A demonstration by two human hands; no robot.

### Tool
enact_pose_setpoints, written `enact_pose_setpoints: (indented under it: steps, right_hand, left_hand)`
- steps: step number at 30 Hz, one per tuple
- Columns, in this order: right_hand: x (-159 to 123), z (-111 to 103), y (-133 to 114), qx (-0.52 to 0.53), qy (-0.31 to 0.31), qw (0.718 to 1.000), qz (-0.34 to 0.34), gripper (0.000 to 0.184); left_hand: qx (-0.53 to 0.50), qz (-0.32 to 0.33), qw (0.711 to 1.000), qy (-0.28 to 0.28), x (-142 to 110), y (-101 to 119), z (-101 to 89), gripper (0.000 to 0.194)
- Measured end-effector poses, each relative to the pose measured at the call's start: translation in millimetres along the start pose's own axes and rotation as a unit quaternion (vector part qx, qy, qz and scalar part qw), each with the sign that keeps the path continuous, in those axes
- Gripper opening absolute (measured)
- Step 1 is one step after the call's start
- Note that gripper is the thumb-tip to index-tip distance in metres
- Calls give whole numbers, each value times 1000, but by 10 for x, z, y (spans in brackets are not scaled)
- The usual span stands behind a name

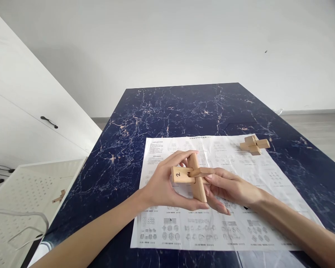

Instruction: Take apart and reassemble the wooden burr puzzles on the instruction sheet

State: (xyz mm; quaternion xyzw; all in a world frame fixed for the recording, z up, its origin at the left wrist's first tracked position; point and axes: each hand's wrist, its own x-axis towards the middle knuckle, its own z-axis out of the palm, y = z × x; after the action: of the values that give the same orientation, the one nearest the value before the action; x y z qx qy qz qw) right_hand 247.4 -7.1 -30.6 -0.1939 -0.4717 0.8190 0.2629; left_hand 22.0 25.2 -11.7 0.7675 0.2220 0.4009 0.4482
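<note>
Between both hands is a wooden interlocking puzzle [198, 190] of crossed flat pieces, held above a printed instruction sheet [226, 238]. One piece, running left to right, carries the number 2. My left hand [167, 182] spans the upright piece, its thumb at the lower end and a finger at the top. With thumb and fingers, my right hand [229, 186] pinches the right side of the puzzle, at a piece that passes through the middle. Some right fingertips are hidden behind the wood.
A second wooden puzzle [254, 145] of crossed blocks lies on the sheet's upper right corner. The dark blue marbled table [173, 108] extends to a white wall. At the left are a white perforated surface [25, 182] with a small wooden piece [59, 196], a cable [41, 216] and white cabinets [28, 100].
</note>
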Motion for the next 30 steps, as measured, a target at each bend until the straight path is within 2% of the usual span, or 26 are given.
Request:
enact_pose_setpoints:
  steps: [4, 8, 15, 23, 27, 29, 30]
  right_hand:
    - [24, 61, 18, 42, 30, 999, 10, 48]
    - [54, 150, 11, 87, 57, 995, 4, 46]
    - [94, 174, -62, 146, 44, 988, -5, 46]
    - [68, 143, -2, 129, 30, 991, 7, 48]
    - [42, 173, -30, 63, 34, 997, -4, 53]
    - [21, 192, -57, -45, 93, 994, -46, 52]
    - [8, 197, -68, -118, 141, 980, -82, 49]
  left_hand:
    - [-17, -33, 999, 5, 3, 8, 12, 79]
    - [-24, -34, 999, 21, -11, -2, 20, 70]
    - [-37, -67, 996, 43, -20, 29, 14, 60]
    - [-73, -128, 988, 34, -18, 59, -3, 48]
    - [-132, -155, 979, 10, 24, 57, -26, 59]
    - [-141, -166, 976, 10, 29, 41, -38, 65]
    - [-139, -171, 975, 13, 25, 27, -44, 67]
